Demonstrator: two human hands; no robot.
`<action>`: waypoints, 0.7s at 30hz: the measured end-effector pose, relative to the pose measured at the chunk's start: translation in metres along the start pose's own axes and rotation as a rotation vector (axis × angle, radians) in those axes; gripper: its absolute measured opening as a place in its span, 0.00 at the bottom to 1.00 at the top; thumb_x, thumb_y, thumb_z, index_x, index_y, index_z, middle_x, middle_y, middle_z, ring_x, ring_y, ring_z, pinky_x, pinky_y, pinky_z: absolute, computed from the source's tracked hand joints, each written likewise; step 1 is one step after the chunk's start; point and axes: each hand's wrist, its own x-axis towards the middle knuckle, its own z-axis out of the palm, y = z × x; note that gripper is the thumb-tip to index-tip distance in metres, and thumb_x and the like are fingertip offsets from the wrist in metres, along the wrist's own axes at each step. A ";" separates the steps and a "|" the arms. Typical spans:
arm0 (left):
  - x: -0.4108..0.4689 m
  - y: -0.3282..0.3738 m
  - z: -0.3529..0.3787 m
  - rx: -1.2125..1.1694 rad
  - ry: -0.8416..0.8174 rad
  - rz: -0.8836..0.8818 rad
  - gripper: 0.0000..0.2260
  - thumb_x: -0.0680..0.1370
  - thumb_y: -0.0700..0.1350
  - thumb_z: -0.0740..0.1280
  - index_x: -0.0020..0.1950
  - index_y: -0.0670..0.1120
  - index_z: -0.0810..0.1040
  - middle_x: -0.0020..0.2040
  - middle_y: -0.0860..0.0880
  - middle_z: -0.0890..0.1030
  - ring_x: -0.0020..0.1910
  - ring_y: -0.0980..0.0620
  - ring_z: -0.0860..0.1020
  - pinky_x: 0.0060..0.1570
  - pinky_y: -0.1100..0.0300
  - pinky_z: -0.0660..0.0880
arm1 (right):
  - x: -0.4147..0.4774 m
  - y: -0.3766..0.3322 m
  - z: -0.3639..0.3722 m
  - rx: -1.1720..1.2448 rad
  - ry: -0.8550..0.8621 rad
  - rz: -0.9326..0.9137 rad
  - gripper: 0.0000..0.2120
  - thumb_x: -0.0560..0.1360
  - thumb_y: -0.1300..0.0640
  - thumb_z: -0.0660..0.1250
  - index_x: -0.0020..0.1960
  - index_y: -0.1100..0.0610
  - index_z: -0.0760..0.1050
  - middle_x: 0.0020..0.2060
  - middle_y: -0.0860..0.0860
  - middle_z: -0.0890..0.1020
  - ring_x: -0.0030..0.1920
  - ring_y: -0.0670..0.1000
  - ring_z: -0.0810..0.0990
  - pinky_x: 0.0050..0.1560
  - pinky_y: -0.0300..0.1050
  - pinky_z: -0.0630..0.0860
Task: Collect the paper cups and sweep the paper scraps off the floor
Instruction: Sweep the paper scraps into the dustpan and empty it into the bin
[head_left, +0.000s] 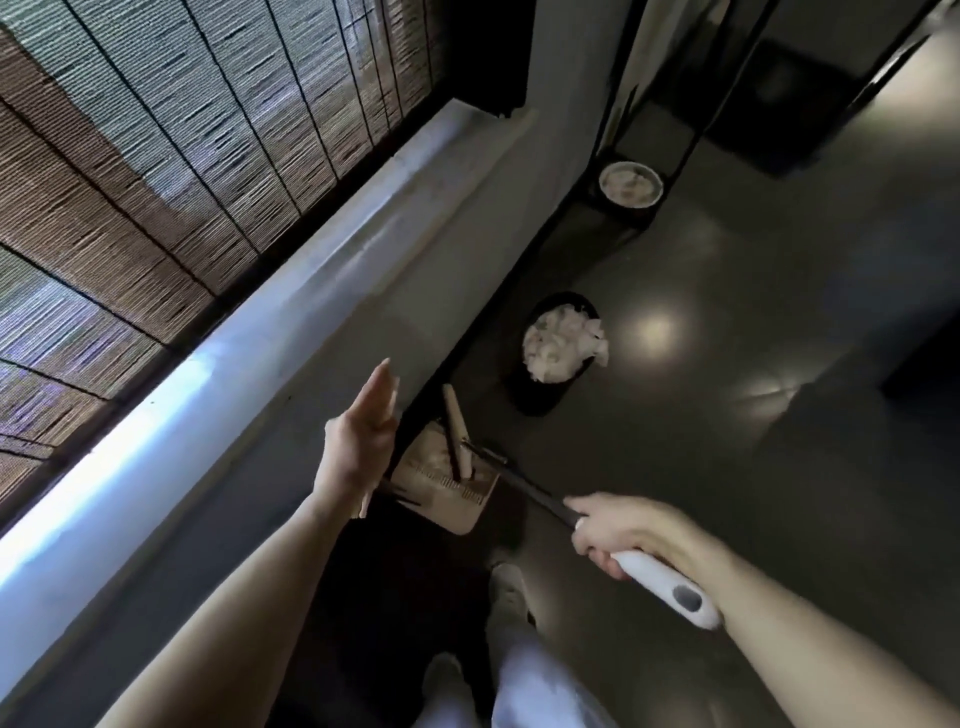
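My right hand (618, 530) grips the white handle of a broom (670, 590); its dark shaft runs down to the left toward a beige dustpan (441, 488) on the floor by the wall. The dustpan's own pale handle (457, 421) sticks up from it. My left hand (358, 441) is raised above the dustpan with straight fingers and holds nothing. A black bin (556, 358) heaped with white paper scraps stands a little farther along the wall. I see no loose paper cups.
A second round container (630, 183) with pale contents sits farther back by a black frame. A grey wall ledge (291, 332) and a woven blind (156, 156) run along the left. Dark glossy floor (727, 441) spreads to the right. My white shoes (506, 592) are below.
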 end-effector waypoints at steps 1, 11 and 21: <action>-0.009 -0.001 -0.003 -0.013 -0.012 0.006 0.26 0.77 0.32 0.63 0.72 0.52 0.69 0.62 0.61 0.73 0.55 0.80 0.68 0.55 0.83 0.61 | -0.009 0.004 0.003 0.051 0.014 0.011 0.28 0.73 0.65 0.59 0.67 0.42 0.63 0.19 0.49 0.73 0.20 0.46 0.69 0.23 0.38 0.68; -0.104 -0.020 -0.047 0.037 -0.175 0.047 0.27 0.77 0.33 0.64 0.73 0.55 0.68 0.61 0.65 0.72 0.55 0.79 0.69 0.56 0.79 0.64 | -0.078 0.051 0.057 -0.025 0.173 0.015 0.31 0.73 0.65 0.59 0.73 0.48 0.61 0.22 0.52 0.75 0.24 0.50 0.73 0.27 0.41 0.72; -0.109 -0.047 -0.049 0.087 -0.129 0.051 0.27 0.76 0.33 0.64 0.73 0.52 0.69 0.60 0.63 0.73 0.54 0.80 0.68 0.56 0.83 0.60 | -0.039 0.060 0.137 -0.200 0.070 0.008 0.34 0.72 0.65 0.56 0.77 0.51 0.56 0.32 0.54 0.79 0.28 0.51 0.76 0.36 0.46 0.75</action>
